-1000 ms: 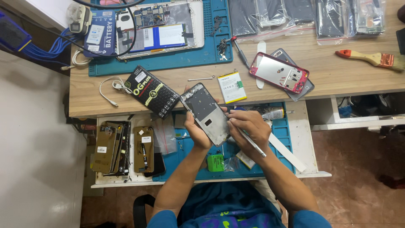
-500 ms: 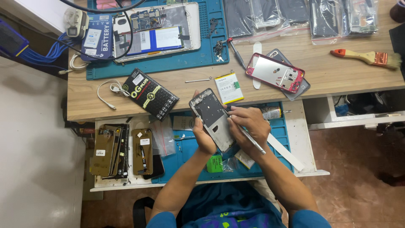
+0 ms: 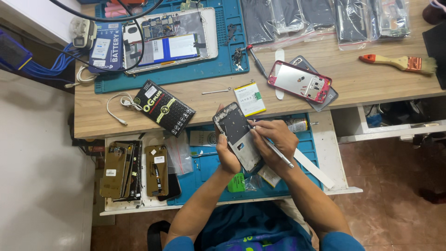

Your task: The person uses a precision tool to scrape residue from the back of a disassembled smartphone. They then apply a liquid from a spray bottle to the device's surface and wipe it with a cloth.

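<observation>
My left hand cradles the opened phone frame from underneath, fingers curled round its lower left edge, thumb along the side. Frame is tilted, top end pointing up-left toward the wooden bench, held above the blue mat on the pull-out shelf. Left forearm comes up from lower left, elbow bent.

My right hand sits on the frame's right edge. Thumb and forefinger pinch a thin metal tool, tip touching the frame near its upper right side, shaft running back down-right across my palm. Other fingers are folded in, knuckles up. Right forearm comes in from lower right, wrist bent slightly inward.

Just beyond the frame on the bench: a yellow-white battery. Right of it, a red-rimmed phone shell. Left of it, a black box. A paintbrush lies well apart, far right. Phone parts stacked left on the shelf.
</observation>
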